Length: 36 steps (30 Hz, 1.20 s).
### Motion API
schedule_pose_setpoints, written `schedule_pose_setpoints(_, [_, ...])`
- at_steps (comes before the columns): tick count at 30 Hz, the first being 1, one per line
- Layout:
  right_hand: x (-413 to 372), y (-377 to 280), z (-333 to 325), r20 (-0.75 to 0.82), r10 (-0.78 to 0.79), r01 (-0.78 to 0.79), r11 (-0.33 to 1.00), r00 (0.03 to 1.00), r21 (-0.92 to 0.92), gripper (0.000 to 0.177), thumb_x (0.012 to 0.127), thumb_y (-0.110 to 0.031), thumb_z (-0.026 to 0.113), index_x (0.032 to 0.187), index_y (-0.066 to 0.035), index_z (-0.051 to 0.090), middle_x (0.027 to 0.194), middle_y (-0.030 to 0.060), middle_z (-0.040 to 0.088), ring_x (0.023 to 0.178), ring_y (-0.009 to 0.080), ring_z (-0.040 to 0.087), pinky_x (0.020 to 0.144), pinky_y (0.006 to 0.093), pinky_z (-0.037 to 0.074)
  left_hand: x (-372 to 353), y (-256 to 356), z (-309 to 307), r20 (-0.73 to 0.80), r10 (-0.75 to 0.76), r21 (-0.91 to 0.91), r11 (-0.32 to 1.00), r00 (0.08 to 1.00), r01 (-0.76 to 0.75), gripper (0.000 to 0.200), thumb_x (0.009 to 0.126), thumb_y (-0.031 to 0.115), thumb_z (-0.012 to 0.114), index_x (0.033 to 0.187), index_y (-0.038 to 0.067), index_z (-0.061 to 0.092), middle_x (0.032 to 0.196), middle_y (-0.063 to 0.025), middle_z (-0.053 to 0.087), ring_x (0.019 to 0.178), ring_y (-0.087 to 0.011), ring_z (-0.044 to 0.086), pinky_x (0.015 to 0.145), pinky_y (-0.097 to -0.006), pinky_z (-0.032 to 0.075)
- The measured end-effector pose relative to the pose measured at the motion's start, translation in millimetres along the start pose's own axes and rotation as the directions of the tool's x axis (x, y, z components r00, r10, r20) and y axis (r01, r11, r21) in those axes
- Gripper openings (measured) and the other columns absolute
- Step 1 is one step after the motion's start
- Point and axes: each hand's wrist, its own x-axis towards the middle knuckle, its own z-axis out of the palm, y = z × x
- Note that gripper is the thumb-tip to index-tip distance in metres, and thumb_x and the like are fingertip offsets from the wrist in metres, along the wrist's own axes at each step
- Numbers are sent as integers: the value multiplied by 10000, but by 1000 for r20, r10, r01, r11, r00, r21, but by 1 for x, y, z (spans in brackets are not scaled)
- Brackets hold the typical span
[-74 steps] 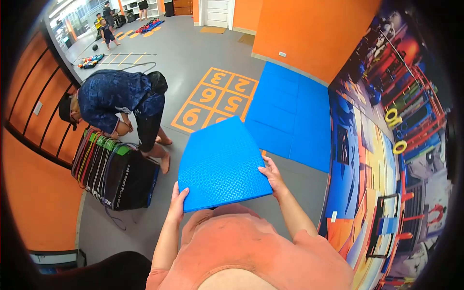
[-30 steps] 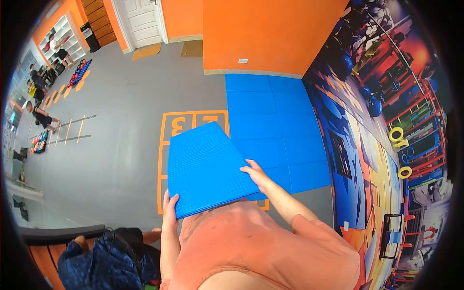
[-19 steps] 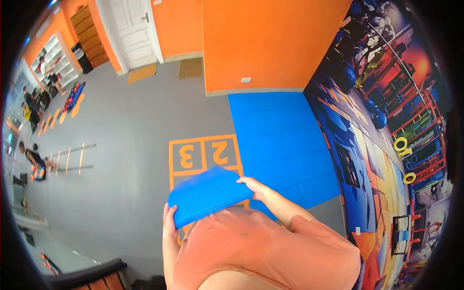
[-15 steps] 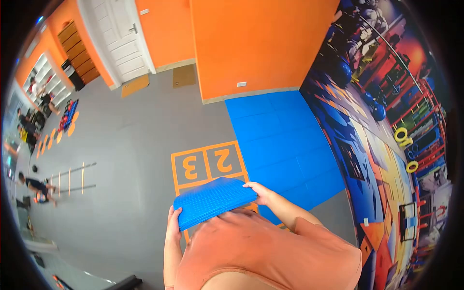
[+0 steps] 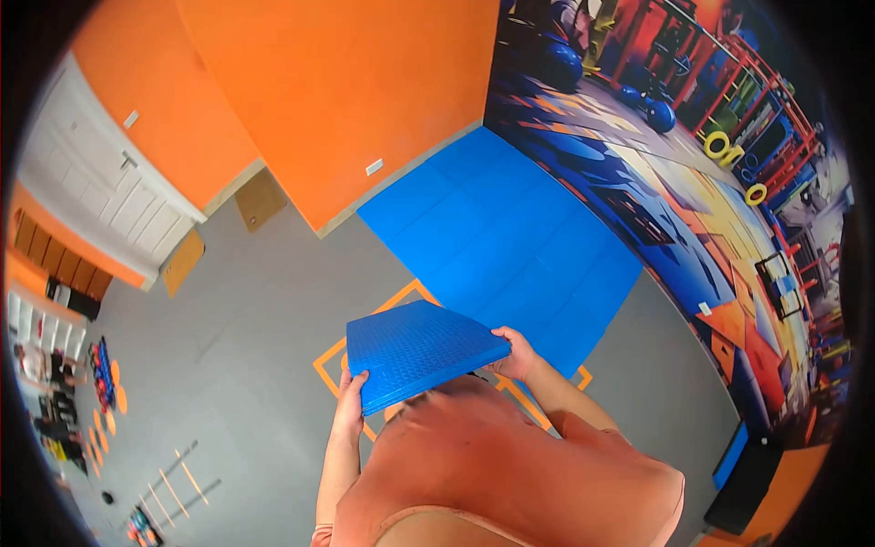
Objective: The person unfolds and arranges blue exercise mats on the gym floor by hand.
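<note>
Both of my hands carry a folded blue exercise mat [image 5: 424, 351] with a textured top, level with my waist and close to my shirt. My left hand [image 5: 352, 397] grips its near left corner, thumb on top. At the opposite end, my right hand [image 5: 514, 354] is closed around the right edge. Several stacked layers show along the near edge. The fingers beneath the mat are hidden. Below and beyond it, blue floor matting [image 5: 510, 228] lies against the wall corner.
Orange floor lines [image 5: 415, 290] are partly covered by the held mat. A mural wall [image 5: 638, 182] bounds the right side. An orange wall [image 5: 346, 91] stands ahead, with a white door [image 5: 109, 173] at left. An agility ladder [image 5: 173, 488] lies on the floor at lower left.
My view has turned to the right, so the wall corner and floor matting sit further left. The folded mat has turned with me, still held in both hands.
</note>
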Motion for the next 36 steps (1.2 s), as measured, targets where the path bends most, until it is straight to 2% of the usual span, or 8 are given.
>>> schedule_pose_setpoints(4, [62,-37,49,-26,12,-11,999,1000,44,348,902,-291,586,1184,-90,619,1173,86,646,1131,269,591,990,476,453,74,55,-6,-17,9,41,999,1000,-9,410,968,229,587,1348,95,510,1262,-90,621,1151,-215,614,961,-374,511])
schedule_pose_setpoints(9, [147,-101,125,-23,-65,60,982,998,-177,294,877,-337,641,1113,-161,631,1098,15,653,1025,219,598,947,413,439,154,135,-15,-9,14,24,1000,1000,-14,418,964,241,590,1352,108,511,1288,-85,610,1182,-219,597,991,-384,489])
schedule_pose_setpoints(12, [196,-119,148,26,-59,63,985,998,-161,313,882,-364,649,1120,-161,630,1086,4,650,1019,206,593,936,394,428,197,173,-21,-22,-15,16,1000,1000,16,404,959,237,591,1338,117,518,1288,-84,610,1195,-225,589,1005,-391,481])
schedule_pose_setpoints(16, [229,-117,184,-30,-117,116,993,993,-37,358,920,-336,601,1184,-95,632,1189,48,671,1085,261,636,968,441,472,247,220,-32,8,-37,-22,999,999,37,394,946,236,590,1318,125,526,1273,-83,614,1175,-228,596,985,-392,490])
schedule_pose_setpoints(24, [251,-61,272,11,-313,294,905,950,307,548,1013,-584,461,1262,-114,595,1276,81,653,1183,261,621,1016,504,463,400,301,-101,328,-80,72,996,941,60,401,937,184,588,1316,71,520,1237,-88,621,1155,-239,607,976,-393,504])
schedule_pose_setpoints(30, [280,21,318,-231,-423,471,852,876,228,647,1016,-692,288,1326,-173,517,1269,83,645,1212,266,609,968,441,498,470,354,-116,469,-287,240,952,835,192,405,966,201,549,1349,90,478,1287,-98,590,1181,-245,599,995,-419,507])
schedule_pose_setpoints(32, [285,49,331,-395,-508,602,782,766,162,609,1017,-694,277,1285,-187,480,1255,76,622,1194,253,611,931,419,497,479,356,-109,509,-327,316,931,796,180,419,961,200,555,1352,78,468,1286,-102,583,1178,-249,591,994,-421,502])
schedule_pose_setpoints(36, [276,102,367,-645,-524,779,598,557,188,296,1077,-444,419,1252,-205,421,1199,83,603,1056,247,667,837,397,506,475,349,-98,608,-369,403,906,703,127,437,959,192,539,1366,63,447,1296,-113,566,1193,-260,572,994,-425,497])
